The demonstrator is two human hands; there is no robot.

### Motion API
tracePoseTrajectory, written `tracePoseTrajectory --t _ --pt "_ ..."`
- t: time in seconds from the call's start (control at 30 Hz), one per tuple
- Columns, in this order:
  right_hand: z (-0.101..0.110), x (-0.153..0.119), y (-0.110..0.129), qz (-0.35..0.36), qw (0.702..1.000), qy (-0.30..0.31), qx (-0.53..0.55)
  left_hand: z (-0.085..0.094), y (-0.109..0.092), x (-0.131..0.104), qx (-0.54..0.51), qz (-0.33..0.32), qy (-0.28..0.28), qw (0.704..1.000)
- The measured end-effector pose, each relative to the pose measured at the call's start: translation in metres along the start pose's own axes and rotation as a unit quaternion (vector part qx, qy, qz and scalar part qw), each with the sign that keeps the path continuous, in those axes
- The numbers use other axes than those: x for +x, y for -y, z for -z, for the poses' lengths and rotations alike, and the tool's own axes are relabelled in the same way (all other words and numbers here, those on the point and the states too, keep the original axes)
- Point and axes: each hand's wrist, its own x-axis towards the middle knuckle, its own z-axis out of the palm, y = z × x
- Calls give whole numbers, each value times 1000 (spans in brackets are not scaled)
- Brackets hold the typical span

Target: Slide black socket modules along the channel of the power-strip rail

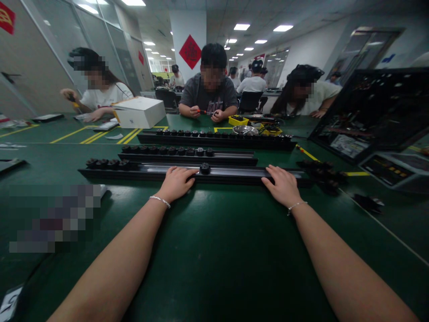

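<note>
A long black rail (231,174) lies across the green table in front of me, nearest of three rails. My left hand (177,182) rests on it left of the middle, fingers apart, fingertips close to a small round black part (204,168) that sits upright on the rail. Farther right, my right hand (282,183) lies on the same rail with its fingers spread. Neither hand shows anything held in it. Several similar black parts (113,164) stand in a row at the rail's left end.
Two more rails (237,159) (217,139) with rows of black parts lie behind. Loose dark parts (323,174) are at the right, near an open black case (351,112). A white box (140,112) stands back left. A person opposite holds a red-handled tool.
</note>
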Motion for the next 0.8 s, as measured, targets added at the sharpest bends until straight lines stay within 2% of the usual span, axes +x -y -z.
tracePoseTrajectory --t 0.8 --pt "2 -2 1 1 1000 1 -8 4 0 -1 19 -13 14 1000"
